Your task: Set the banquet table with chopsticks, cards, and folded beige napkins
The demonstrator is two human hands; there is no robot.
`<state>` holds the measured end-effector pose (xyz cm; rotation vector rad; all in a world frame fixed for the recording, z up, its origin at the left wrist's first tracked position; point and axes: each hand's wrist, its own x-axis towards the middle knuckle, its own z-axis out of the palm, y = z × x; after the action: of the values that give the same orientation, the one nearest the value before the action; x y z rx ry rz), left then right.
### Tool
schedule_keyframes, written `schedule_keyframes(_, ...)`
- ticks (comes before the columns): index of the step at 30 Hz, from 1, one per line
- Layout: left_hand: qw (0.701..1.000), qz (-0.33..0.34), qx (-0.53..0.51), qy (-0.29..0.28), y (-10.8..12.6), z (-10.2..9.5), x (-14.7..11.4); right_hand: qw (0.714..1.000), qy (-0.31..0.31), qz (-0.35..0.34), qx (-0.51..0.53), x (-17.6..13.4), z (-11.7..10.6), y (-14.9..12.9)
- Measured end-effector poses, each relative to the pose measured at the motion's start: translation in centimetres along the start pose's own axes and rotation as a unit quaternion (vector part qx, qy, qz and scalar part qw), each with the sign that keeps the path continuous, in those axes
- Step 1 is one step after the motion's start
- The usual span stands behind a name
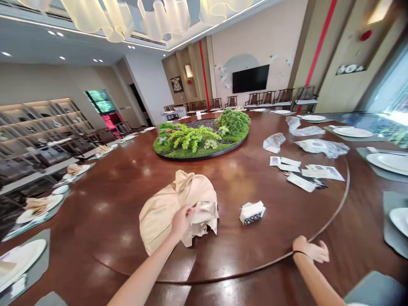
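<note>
A loose heap of beige cloth napkins [162,212] lies on the round wooden turntable [121,187]. My left hand [182,222] is at the heap's right side, its fingers closed on a fold of a beige napkin [204,212]. To the right of the heap stands a small dark rack of white paper napkins [252,212]. My right hand [314,251], with a dark band at the wrist, is over the turntable's front right rim. Its fingers are apart and hold nothing; whether it touches the wood I cannot tell.
A low green plant arrangement [200,140] occupies the turntable's centre. Clear plastic bags [321,146], flat white packets [301,182] and thin dark sticks lie at the right. Place settings with white plates [353,132] line the table's edge.
</note>
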<state>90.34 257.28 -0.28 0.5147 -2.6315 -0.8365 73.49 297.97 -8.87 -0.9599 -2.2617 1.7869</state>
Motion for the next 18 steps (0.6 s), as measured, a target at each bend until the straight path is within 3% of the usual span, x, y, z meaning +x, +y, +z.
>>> schedule_keyframes(2, 0.995, -0.017, -0.085, 0.058, 1.6, -2.9, 0.8, 0.985, 0.171, -0.024, -0.014, -2.9, 0.0, 0.8)
schedule_keyframes(3, 0.988, -0.017, -0.127, 0.090, 2.8, -4.7, 0.9, 0.982, 0.180, -0.064, -0.002, -5.0, 0.4, 0.7)
schedule_keyframes(4, 0.979, -0.008, -0.159, 0.124, 4.2, -6.7, 0.8, 0.984, 0.131, -0.117, 0.023, -7.5, 0.9, 0.1)
schedule_keyframes(6, 0.967, 0.030, -0.179, 0.178, 7.5, -10.7, -0.2, 0.966, -0.051, -0.232, 0.098, -13.5, 1.9, -2.4)
schedule_keyframes(8, 0.961, 0.063, -0.163, 0.212, 10.9, -14.3, -2.2, 0.893, -0.251, -0.348, 0.134, -20.3, 2.2, -6.3)
schedule_keyframes(10, 0.963, 0.101, -0.142, 0.204, 13.9, -17.1, -4.4, 0.787, -0.391, -0.459, 0.128, -26.9, 1.9, -10.7)
schedule_keyframes(11, 0.967, 0.122, -0.130, 0.180, 15.0, -18.2, -5.4, 0.745, -0.421, -0.502, 0.122, -29.7, 1.6, -12.9)
schedule_keyframes(13, 0.976, 0.159, -0.095, 0.111, 16.2, -20.1, -7.0, 0.708, -0.429, -0.553, 0.092, -33.8, 0.9, -16.7)
schedule_keyframes(15, 0.981, 0.180, -0.045, 0.057, 16.0, -22.0, -7.8, 0.702, -0.417, -0.576, 0.043, -35.6, 0.2, -19.7)
schedule_keyframes(18, 0.979, 0.199, 0.030, 0.037, 13.8, -25.6, -8.4, 0.695, -0.388, -0.604, -0.041, -35.3, -1.5, -22.6)
